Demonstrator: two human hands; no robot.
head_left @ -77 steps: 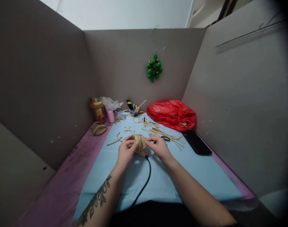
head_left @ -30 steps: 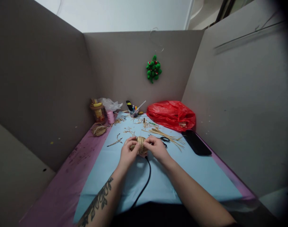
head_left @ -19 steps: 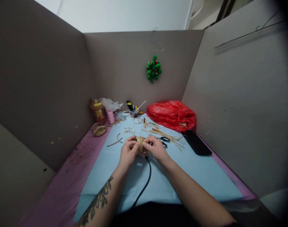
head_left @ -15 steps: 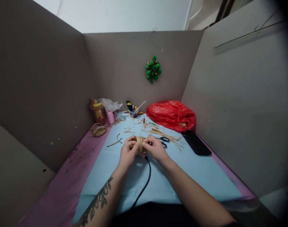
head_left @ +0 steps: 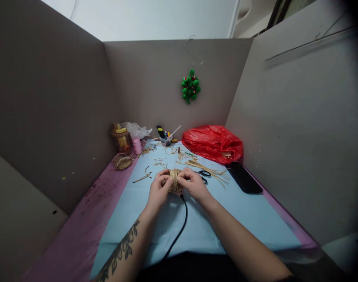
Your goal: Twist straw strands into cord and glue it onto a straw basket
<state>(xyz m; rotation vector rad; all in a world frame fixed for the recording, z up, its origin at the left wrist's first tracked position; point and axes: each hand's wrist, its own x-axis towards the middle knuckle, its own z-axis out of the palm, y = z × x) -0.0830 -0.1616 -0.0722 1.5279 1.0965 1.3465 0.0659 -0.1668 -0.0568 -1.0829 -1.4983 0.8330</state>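
Between my two hands, above the blue cloth, is a small woven straw piece (head_left: pixel 175 184), tan and wrapped with braided strands. My left hand (head_left: pixel 160 187) pinches its left side with thumb and fingers. On the right side, my right hand (head_left: pixel 191 182) grips it the same way, fingertips close to the left thumb. The fingers cover much of the piece, so its full shape is hidden. A black cable (head_left: pixel 185 219) runs from just below it toward my body. Black-handled scissors (head_left: pixel 204 173) lie beside my right hand, their blades partly hidden.
Straw strips (head_left: pixel 208 169) and scraps lie beyond my hands, with a dry twig (head_left: pixel 143 176) at left. A black phone-like slab (head_left: pixel 245 178) and a red plastic bag (head_left: pixel 212 143) are on the right. A small woven basket (head_left: pixel 123 162) and a jar (head_left: pixel 122 141) stand left, near grey partitions.
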